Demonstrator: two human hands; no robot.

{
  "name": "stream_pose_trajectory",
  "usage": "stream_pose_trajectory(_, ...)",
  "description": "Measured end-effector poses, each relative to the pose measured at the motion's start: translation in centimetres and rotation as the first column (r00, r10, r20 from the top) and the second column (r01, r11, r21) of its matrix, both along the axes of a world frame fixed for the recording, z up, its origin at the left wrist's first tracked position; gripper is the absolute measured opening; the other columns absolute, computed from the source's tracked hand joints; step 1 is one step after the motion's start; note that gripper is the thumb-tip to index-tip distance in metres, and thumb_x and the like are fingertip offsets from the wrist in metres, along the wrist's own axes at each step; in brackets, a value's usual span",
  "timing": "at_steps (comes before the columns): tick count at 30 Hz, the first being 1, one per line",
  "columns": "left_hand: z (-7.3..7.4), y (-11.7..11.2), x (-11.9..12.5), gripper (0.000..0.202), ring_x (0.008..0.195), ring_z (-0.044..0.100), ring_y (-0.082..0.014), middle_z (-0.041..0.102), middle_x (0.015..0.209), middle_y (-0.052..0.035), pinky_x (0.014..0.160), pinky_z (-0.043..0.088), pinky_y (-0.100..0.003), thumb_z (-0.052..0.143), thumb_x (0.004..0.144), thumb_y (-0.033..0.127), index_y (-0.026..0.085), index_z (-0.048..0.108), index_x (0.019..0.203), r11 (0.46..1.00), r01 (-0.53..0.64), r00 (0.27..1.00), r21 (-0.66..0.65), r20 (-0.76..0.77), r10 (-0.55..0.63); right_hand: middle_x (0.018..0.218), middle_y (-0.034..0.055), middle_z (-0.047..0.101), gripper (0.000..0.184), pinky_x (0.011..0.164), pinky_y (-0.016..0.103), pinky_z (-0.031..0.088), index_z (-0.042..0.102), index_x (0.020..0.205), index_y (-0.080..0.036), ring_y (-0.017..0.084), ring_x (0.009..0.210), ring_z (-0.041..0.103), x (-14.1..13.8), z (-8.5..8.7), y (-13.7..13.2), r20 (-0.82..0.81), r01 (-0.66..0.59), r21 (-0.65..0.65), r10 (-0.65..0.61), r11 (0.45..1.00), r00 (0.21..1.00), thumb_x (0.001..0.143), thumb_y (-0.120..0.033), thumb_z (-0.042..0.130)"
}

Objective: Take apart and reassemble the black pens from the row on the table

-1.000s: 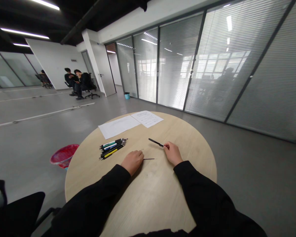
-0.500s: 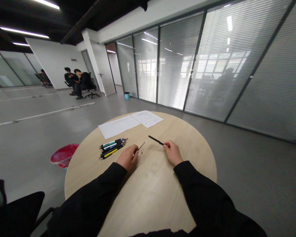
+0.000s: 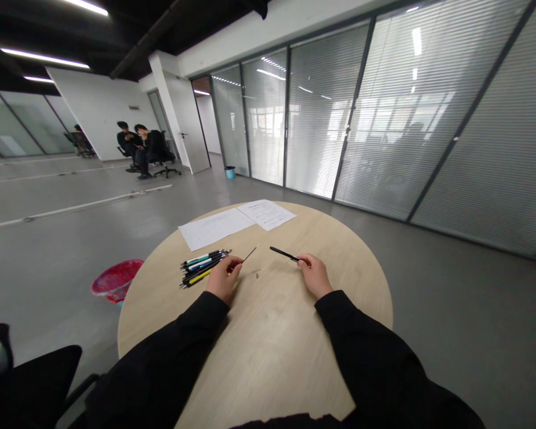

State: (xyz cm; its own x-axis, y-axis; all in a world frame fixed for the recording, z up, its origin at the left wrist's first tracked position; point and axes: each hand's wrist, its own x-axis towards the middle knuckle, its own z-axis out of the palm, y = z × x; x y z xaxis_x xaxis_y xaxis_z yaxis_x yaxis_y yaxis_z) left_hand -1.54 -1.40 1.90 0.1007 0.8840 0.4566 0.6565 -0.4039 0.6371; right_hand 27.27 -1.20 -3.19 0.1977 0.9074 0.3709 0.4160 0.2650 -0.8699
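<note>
My left hand (image 3: pixel 224 279) pinches a thin dark pen refill (image 3: pixel 249 255) with a pale end, which slants up and to the right above the table. In my right hand (image 3: pixel 314 275) is a black pen barrel (image 3: pixel 284 253), held by one end and pointing left toward the refill. Two tiny parts lie on the wood between the hands: a small cone-shaped pen tip (image 3: pixel 257 276) and a thin, pale piece too small to make out surely. Beside my left hand lies a pile of several pens (image 3: pixel 204 262) with black, green, blue and yellow barrels, partly hidden by that hand.
The round wooden table (image 3: pixel 277 357) carries two sheets of paper (image 3: pixel 217 229) at its far side. A red-lined bin (image 3: pixel 116 279) stands on the floor to the left, with a black chair (image 3: pixel 31 387) nearer. Two seated people (image 3: pixel 145 149) are far back.
My left hand has moved left with the refill, away from the small parts and closer to the pen pile. My right hand and the barrel have barely shifted.
</note>
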Motion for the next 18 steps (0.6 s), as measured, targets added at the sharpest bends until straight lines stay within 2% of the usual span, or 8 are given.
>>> stream_pose_trajectory(4, 0.22, -0.27, 0.19, 0.02, 0.068, 0.059, -0.0174, 0.07, 0.081, -0.004, 0.068, 0.049, -0.03, 0.053, 0.082, 0.031, 0.018, 0.068, 0.087, 1.0, -0.004, 0.999, 0.01, -0.043, 0.004, 0.088, 0.0067, 0.073, 0.025, 0.079, 0.034, 0.049, 0.069, 0.092, -0.018, 0.022, 0.084, 0.066, -0.02, 0.22, -0.15, -0.012, -0.012, 0.02, 0.012, 1.0, 1.0, 0.082, -0.03, 0.05)
stream_pose_trajectory(11, -0.24, 0.0, 0.1, 0.023, 0.072, 0.061, -0.0185, 0.071, 0.085, -0.0063, 0.07, 0.05, -0.032, 0.052, 0.084, 0.031, 0.017, 0.069, 0.088, 0.999, 0.032, 0.995, 0.03, -0.091, -0.029, 0.09, 0.0062, 0.072, 0.025, 0.08, 0.033, 0.047, 0.069, 0.092, -0.018, 0.021, 0.084, 0.064, -0.06, 0.52, -0.31, -0.003, -0.034, 0.028, 0.034, 0.999, 0.999, 0.083, -0.03, 0.049)
stream_pose_trajectory(18, -0.35, 0.09, 0.06, 0.022, 0.071, 0.061, -0.0184, 0.072, 0.084, -0.0063, 0.069, 0.05, -0.031, 0.054, 0.083, 0.031, 0.017, 0.07, 0.088, 0.999, 0.032, 0.996, 0.032, -0.086, -0.03, 0.091, 0.006, 0.073, 0.025, 0.081, 0.033, 0.047, 0.07, 0.092, -0.019, 0.021, 0.083, 0.063, -0.09, 0.68, -0.43, 0.019, -0.039, 0.03, 0.039, 0.999, 0.999, 0.083, -0.03, 0.049)
